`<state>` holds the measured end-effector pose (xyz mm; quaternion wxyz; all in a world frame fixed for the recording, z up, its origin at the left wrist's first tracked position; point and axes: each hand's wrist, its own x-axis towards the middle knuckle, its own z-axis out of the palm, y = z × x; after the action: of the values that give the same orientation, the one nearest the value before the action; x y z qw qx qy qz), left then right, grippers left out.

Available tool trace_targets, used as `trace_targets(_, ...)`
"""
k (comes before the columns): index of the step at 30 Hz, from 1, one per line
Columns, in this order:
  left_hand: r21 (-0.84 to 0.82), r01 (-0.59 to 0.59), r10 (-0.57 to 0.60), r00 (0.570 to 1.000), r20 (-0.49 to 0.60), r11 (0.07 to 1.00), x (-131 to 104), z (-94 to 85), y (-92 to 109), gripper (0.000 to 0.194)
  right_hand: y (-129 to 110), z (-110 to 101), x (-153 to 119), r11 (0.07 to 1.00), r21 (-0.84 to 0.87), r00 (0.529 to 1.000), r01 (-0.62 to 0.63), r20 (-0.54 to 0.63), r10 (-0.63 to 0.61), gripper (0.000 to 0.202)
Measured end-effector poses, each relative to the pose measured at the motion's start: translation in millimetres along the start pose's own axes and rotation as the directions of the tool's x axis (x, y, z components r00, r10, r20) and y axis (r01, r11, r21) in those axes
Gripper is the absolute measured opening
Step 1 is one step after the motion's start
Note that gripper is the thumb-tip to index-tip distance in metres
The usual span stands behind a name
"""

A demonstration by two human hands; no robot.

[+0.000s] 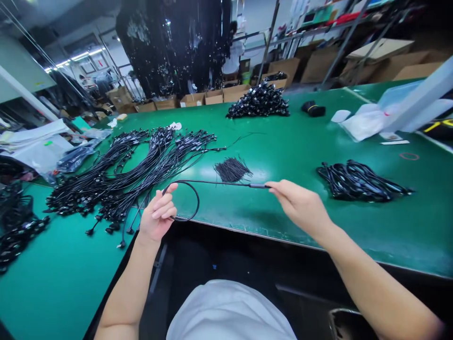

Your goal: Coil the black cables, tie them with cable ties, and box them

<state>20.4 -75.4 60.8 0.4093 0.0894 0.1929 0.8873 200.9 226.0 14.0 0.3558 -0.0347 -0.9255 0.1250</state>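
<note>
A thin black cable stretches between my two hands above the table's front edge. My left hand is closed around it, and a single loop of the cable hangs out to the right of those fingers. Pinched in my right hand is the cable's far end, just past a thicker dark sleeve on it. Behind the taut stretch lies a small pile of short black ties. Left of my left hand, long black cables are spread in several bunches.
A heap of black coiled cables sits at the back of the green table. Bundled black cables lie to the right, beyond my right hand. Plastic bags rest by a white post. Cardboard boxes line the far edge.
</note>
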Motion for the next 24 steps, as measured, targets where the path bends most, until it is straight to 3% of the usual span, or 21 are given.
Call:
trace_targets(3,0.067,0.010,-0.009,1.000,-0.015,0.998,2.6,3.1,3.8,0.033,11.8,-2.8,2.4,1.000,0.007,1.000,0.003,0.022,-0.004,0.027)
trace_targets(5,0.154,-0.030,0.035,0.999,-0.028,0.988,8.6,5.7,2.2,0.028,4.8,-0.5,0.3,0.995,0.000,0.991,0.096,0.097,-0.096,0.028)
trace_targets(7,0.352,-0.080,0.094,0.995,-0.025,0.932,16.8,7.1,-7.3,0.028,-12.7,2.4,-1.6,0.978,0.027,0.953,0.207,0.221,-0.208,0.029)
trace_targets(9,0.623,-0.115,0.128,0.991,0.024,0.774,23.7,7.1,-25.0,0.027,-34.2,4.1,0.6,0.949,0.153,0.867,0.275,0.388,-0.314,0.032)
trace_targets(11,0.843,-0.143,0.062,0.990,0.130,0.519,25.9,6.9,-46.3,0.028,-52.4,5.4,8.9,0.916,0.313,0.794,0.251,0.476,-0.379,0.034)
trace_targets(12,0.906,-0.172,0.004,0.983,0.185,0.387,25.1,7.1,-56.0,0.029,-58.8,6.5,14.7,0.908,0.358,0.802,0.217,0.466,-0.375,0.034)
trace_targets(14,0.954,-0.235,-0.092,0.963,0.255,0.184,21.0,8.2,-69.7,0.030,-65.5,10.6,26.7,0.914,0.380,0.867,0.142,0.398,-0.300,0.035)
trace_targets(16,0.966,-0.250,-0.116,0.960,0.255,0.059,16.5,9.0,-74.4,0.031,-67.0,16.5,35.7,0.929,0.364,0.919,0.069,0.340,-0.201,0.036)
trace_targets(18,0.976,-0.216,-0.124,0.969,0.213,-0.010,13.4,8.5,-72.9,0.030,-66.5,22.3,40.2,0.925,0.379,0.937,0.002,0.322,-0.134,0.036)
trace_targets(20,0.984,-0.176,-0.156,0.973,0.173,-0.005,11.7,7.2,-69.6,0.029,-65.3,27.4,41.0,0.871,0.479,0.947,-0.106,0.317,-0.059,0.035)
trace_targets(21,0.986,-0.155,-0.155,0.974,0.163,0.064,11.4,6.6,-68.4,0.029,-64.8,30.3,40.5,0.801,0.570,0.949,-0.186,0.315,-0.004,0.033)
trace_targets(24,0.870,-0.080,-0.075,0.988,0.132,0.486,13.3,5.9,-68.0,0.025,-66.8,42.9,35.2,0.382,0.846,0.928,-0.371,0.326,0.179,0.035)
